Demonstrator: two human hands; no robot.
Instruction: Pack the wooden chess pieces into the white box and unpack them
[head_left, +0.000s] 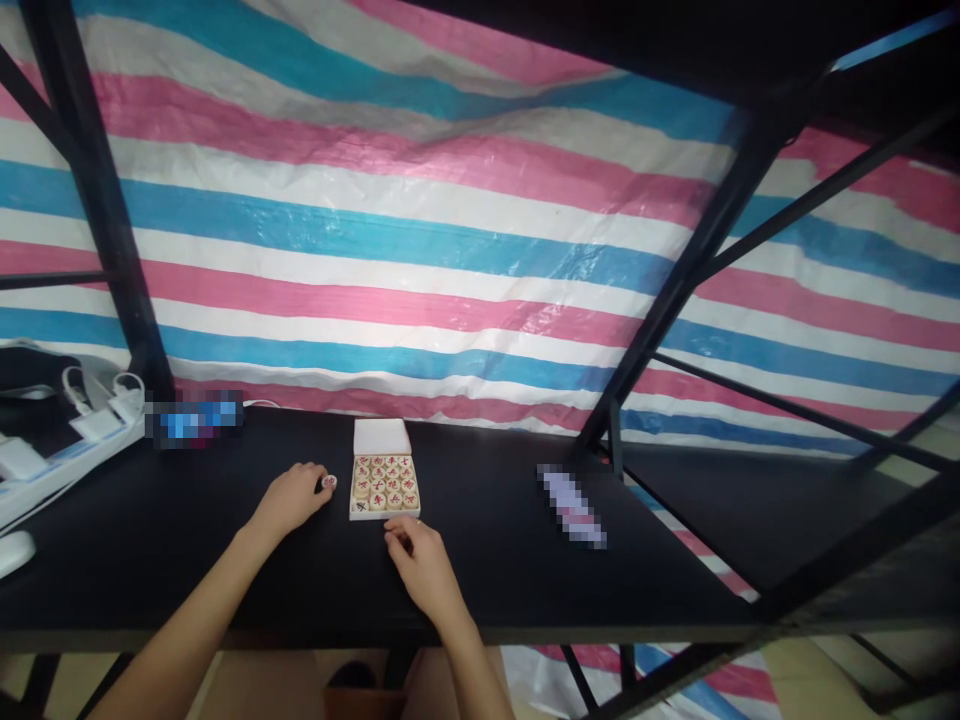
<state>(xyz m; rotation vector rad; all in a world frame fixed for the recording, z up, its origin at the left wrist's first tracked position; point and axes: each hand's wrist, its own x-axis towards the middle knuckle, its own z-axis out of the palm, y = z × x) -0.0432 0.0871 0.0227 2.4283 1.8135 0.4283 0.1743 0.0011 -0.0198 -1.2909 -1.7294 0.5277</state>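
Observation:
A small white box (355,490) of round wooden game pieces with red characters sits on the black table (187,560), its white lid (382,437) lying just behind it. My left hand (292,497) rests to the left of the box, fingers curled, pinching one round piece (328,482) at its fingertips. My right hand (421,562) lies on the table just in front of the box's near edge, fingers curled inward; what they hold, if anything, is hidden.
A white power strip with plugs (90,425) lies at the far left. Blurred items sit at the back left (193,420) and right of centre (574,505). Black metal frame posts (97,200) stand before a pink, blue and white striped tarp (420,230).

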